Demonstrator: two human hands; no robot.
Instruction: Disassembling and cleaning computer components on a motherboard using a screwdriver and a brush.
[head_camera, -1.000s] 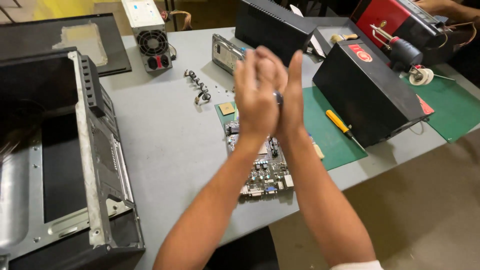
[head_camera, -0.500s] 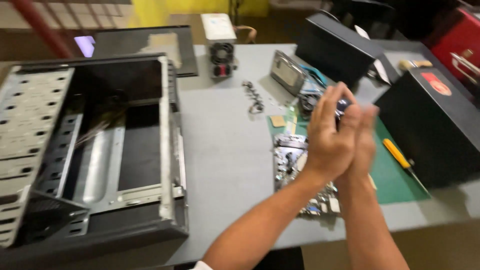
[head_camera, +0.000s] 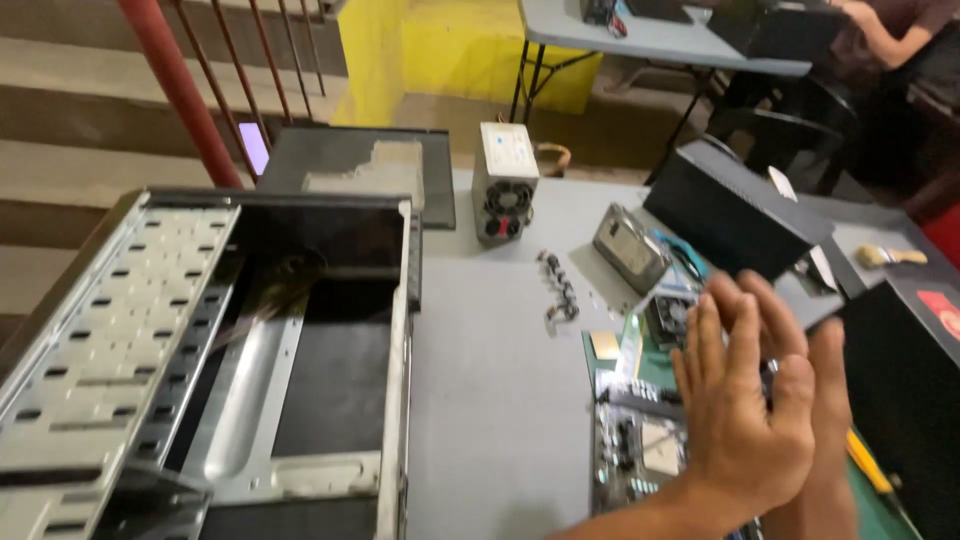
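Lower right: left hand (head_camera: 745, 415) and right hand (head_camera: 825, 400) pressed flat together, empty, above motherboard (head_camera: 635, 450) on worktop (head_camera: 490, 380).

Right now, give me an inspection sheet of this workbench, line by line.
Surface: grey table, green mat at its right.
Job's things: green motherboard flat on the mat, directly below the hands.
Clutter: open black-and-silver computer case on the left; grey power supply unit upright; silver drive; black boxes; yellow-handled screwdriver.
Grippers: left hand and right hand pressed palm to palm, holding nothing.
Cables: small dark bundle mid-table.
Surroundings: red stair railing, second table behind with another person.
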